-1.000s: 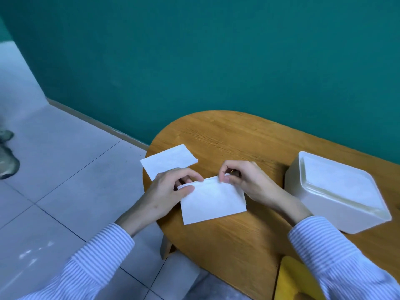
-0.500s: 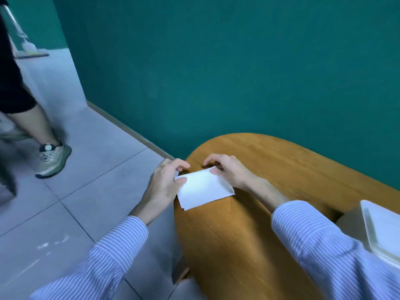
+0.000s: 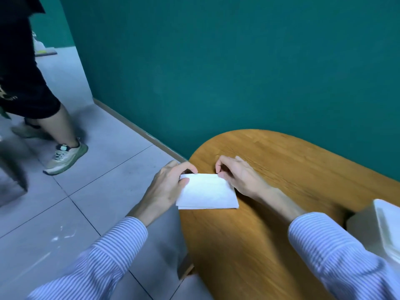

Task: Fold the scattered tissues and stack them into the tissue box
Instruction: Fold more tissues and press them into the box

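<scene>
I see folded tissue (image 3: 206,191) at tabletop (image 3: 270,169) rounded end. Left hand (image 3: 166,187) fingers pinch far-left corner, right hand (image 3: 239,177) fingers pinch far-right corner. Folding step, I judge; next: carry tissue into tissue box (image 3: 385,230), right edge.

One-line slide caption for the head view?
Both hands, left and right, pinch a folded tissue on the wooden table.

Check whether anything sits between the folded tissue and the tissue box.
Nothing visible does. The folded tissue, pinched by both hands, has only bare wooden table and the right forearm toward the tissue box.
</scene>
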Demonstrator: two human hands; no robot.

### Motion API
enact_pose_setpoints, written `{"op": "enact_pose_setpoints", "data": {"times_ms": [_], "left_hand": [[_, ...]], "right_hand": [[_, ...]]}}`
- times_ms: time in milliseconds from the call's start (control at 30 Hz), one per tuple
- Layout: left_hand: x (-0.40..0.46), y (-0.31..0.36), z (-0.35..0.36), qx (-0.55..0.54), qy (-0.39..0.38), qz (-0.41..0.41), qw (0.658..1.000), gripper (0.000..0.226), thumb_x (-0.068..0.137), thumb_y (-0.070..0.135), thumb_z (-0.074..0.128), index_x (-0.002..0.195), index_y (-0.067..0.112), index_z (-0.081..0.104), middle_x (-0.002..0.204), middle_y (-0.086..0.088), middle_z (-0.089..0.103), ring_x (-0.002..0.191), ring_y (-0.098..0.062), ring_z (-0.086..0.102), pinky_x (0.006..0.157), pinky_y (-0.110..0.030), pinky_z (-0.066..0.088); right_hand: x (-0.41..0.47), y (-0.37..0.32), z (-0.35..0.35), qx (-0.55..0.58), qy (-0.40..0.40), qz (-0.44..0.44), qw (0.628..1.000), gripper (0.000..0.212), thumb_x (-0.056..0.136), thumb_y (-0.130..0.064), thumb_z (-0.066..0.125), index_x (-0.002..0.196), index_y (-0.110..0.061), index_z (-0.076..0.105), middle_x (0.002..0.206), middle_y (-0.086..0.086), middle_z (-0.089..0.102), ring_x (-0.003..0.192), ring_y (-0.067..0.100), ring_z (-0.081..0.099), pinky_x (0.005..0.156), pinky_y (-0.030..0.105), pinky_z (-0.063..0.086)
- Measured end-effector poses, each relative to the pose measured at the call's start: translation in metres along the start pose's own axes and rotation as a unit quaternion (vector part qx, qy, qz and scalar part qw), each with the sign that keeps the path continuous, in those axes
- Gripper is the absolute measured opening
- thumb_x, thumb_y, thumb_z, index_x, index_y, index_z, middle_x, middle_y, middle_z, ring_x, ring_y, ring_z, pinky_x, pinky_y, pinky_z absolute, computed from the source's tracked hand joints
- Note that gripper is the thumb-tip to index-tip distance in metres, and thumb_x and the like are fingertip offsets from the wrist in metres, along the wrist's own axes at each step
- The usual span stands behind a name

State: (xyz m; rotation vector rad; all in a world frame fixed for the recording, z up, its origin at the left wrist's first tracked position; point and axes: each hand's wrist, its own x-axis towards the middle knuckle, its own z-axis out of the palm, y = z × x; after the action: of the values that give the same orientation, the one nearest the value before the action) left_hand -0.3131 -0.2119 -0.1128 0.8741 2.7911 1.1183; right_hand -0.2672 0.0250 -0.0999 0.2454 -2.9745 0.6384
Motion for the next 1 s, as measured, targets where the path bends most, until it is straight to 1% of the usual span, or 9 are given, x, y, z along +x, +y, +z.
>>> {"op": "enact_pose_setpoints", "data": {"times_ms": [67,133,233,300,467,633,733,867,1000], "left_hand": [[-0.004,0.005,-0.001,-0.013,-0.001,0.0,1.0,0.03,0.094,0.014,0.052,0.106,0.038,0.062,0.091,0.016,0.049,0.088,0.0,0.05,0.068,-0.018,0.038],[-0.009,0.008,-0.004,-0.039,0.009,-0.003,0.999,0.026,0.094,0.013,0.054,0.102,0.037,0.062,0.092,0.016,0.053,0.086,-0.001,0.053,0.068,-0.021,0.042],[-0.016,0.017,-0.009,-0.084,0.0,0.017,0.996,0.024,0.094,0.013,0.058,0.097,0.036,0.062,0.091,0.008,0.058,0.082,-0.006,0.055,0.066,-0.022,0.045],[-0.02,0.029,-0.015,-0.102,-0.011,0.036,0.994,0.023,0.094,0.013,0.058,0.096,0.036,0.063,0.093,0.004,0.06,0.077,-0.011,0.056,0.065,-0.023,0.044],[-0.019,0.082,-0.031,-0.138,-0.002,0.092,0.986,0.025,0.095,0.013,0.061,0.092,0.038,0.066,0.101,0.009,0.063,0.07,-0.009,0.053,0.067,-0.024,0.042],[-0.014,0.157,-0.025,-0.14,-0.026,0.157,0.977,0.033,0.093,0.009,0.064,0.082,0.039,0.071,0.089,0.014,0.067,0.065,-0.013,0.05,0.063,-0.023,0.04],[-0.017,0.203,-0.006,-0.157,-0.066,0.185,0.968,0.034,0.094,0.005,0.06,0.084,0.034,0.074,0.089,0.018,0.072,0.073,-0.012,0.057,0.07,-0.024,0.044],[-0.023,0.256,0.034,-0.161,-0.104,0.227,0.955,0.033,0.095,0.01,0.06,0.094,0.038,0.076,0.091,0.013,0.066,0.079,-0.001,0.053,0.07,-0.015,0.038],[-0.029,0.293,0.074,-0.16,-0.147,0.247,0.944,0.03,0.093,0.012,0.064,0.107,0.036,0.073,0.107,0.011,0.063,0.09,-0.003,0.054,0.075,-0.019,0.038]], "right_hand": [[-0.014,-0.002,-0.005,0.049,-0.011,0.014,0.999,0.008,0.098,-0.031,0.055,0.102,-0.036,0.049,0.097,-0.014,0.059,0.093,0.005,0.043,0.083,0.031,0.038],[-0.028,-0.008,-0.012,0.097,-0.038,0.049,0.993,0.025,0.093,-0.038,0.062,0.113,-0.04,0.048,0.101,-0.013,0.059,0.098,0.007,0.046,0.083,0.028,0.039],[-0.048,-0.016,-0.016,0.091,-0.048,0.068,0.992,0.033,0.093,-0.027,0.062,0.114,-0.044,0.044,0.094,-0.01,0.057,0.085,0.002,0.046,0.072,0.033,0.036],[-0.06,-0.022,-0.026,0.108,-0.019,0.072,0.991,0.029,0.093,-0.021,0.059,0.109,-0.042,0.046,0.089,-0.007,0.059,0.077,0.007,0.048,0.066,0.033,0.036],[-0.098,-0.04,-0.09,0.111,0.037,0.069,0.991,0.028,0.093,-0.015,0.063,0.107,-0.036,0.052,0.091,0.002,0.063,0.08,0.016,0.052,0.063,0.022,0.037],[-0.163,-0.037,-0.148,0.128,0.121,0.079,0.981,0.024,0.09,-0.011,0.063,0.101,-0.031,0.055,0.082,0.007,0.06,0.071,0.02,0.045,0.062,0.025,0.033],[-0.212,-0.026,-0.171,0.138,0.171,0.115,0.969,0.019,0.089,-0.006,0.062,0.09,-0.026,0.06,0.069,-0.004,0.054,0.061,0.01,0.038,0.058,0.023,0.03],[-0.272,-0.011,-0.193,0.137,0.202,0.164,0.956,0.023,0.092,-0.006,0.06,0.081,-0.023,0.07,0.066,-0.005,0.056,0.062,0.007,0.042,0.061,0.025,0.033],[-0.319,0.01,-0.203,0.119,0.241,0.217,0.938,0.029,0.094,-0.008,0.057,0.082,-0.029,0.072,0.077,0.012,0.064,0.064,0.01,0.043,0.061,0.031,0.033]]}}
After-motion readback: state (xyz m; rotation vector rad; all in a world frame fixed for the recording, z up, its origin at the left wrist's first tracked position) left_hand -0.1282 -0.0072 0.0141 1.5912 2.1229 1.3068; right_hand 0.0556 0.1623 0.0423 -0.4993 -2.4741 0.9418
